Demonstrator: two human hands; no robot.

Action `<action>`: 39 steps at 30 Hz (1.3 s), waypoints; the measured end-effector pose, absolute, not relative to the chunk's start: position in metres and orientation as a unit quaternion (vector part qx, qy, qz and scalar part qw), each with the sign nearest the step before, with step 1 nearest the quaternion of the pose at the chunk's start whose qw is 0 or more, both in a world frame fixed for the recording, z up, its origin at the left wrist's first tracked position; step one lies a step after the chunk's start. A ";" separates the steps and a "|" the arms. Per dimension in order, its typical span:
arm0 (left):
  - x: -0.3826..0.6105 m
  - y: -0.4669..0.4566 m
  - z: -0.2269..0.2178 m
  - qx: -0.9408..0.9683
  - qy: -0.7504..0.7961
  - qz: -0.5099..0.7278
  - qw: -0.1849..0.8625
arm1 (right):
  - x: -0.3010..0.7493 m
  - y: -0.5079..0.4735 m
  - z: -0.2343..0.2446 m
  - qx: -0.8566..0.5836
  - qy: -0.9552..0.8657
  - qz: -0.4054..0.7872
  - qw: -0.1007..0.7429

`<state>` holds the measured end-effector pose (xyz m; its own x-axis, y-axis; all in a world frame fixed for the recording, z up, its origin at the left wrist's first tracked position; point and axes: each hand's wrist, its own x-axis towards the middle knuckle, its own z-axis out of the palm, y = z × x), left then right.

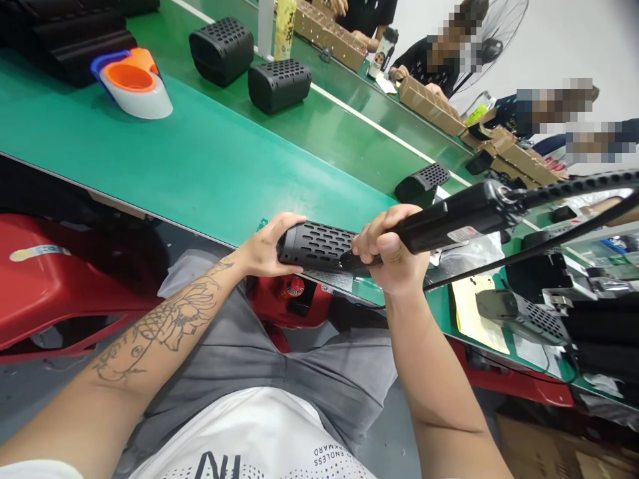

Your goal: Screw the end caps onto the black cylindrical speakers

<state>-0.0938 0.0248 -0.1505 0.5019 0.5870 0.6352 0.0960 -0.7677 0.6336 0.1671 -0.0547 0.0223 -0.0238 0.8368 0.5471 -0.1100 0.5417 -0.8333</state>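
My left hand (pixel 267 246) is wrapped round the near end of a black perforated housing (pixel 319 241), which lies on its side at the table's front edge. A black electric screwdriver (pixel 444 219) is gripped in my right hand (pixel 394 249), its cable end pointing up and right. The screwdriver's tip is down at the right part of the housing. My fingers hide part of that contact, so I cannot tell whether it sits in a screw.
Similar black housings (pixel 222 52) stand further back on the green table (pixel 210 153). An orange and white tape-dispenser-like holder (pixel 144 93) is at left. The screwdriver's cable (pixel 574 183) runs off right. A grey housing (pixel 522 316) lies at right. Co-workers sit across, behind cardboard boxes (pixel 432 106).
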 end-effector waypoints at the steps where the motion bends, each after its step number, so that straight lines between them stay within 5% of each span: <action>1: -0.094 0.025 -0.151 0.822 0.207 0.456 0.270 | 0.167 -0.055 0.023 -0.296 -0.610 0.375 0.632; 16: -0.097 0.021 -0.147 0.834 0.216 0.441 0.251 | 0.165 -0.061 0.022 -0.352 -0.600 0.352 0.626; 25: -0.080 0.008 -0.160 0.829 0.244 0.461 0.200 | 0.341 -0.017 0.041 -0.527 -0.431 -0.028 0.732; 32: -0.080 0.009 -0.159 0.828 0.264 0.450 0.205 | 0.363 -0.027 0.014 -0.527 -0.424 0.008 0.737; 39: -0.076 0.008 -0.155 0.818 0.264 0.448 0.245 | 0.290 -0.067 0.050 -0.435 -0.478 0.140 0.750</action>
<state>-0.0762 0.0075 -0.1550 0.4595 0.6522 0.6029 0.2127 -0.7399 0.6382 0.2901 -0.0668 0.0498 0.5038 0.6258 0.5955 0.2059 0.5825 -0.7863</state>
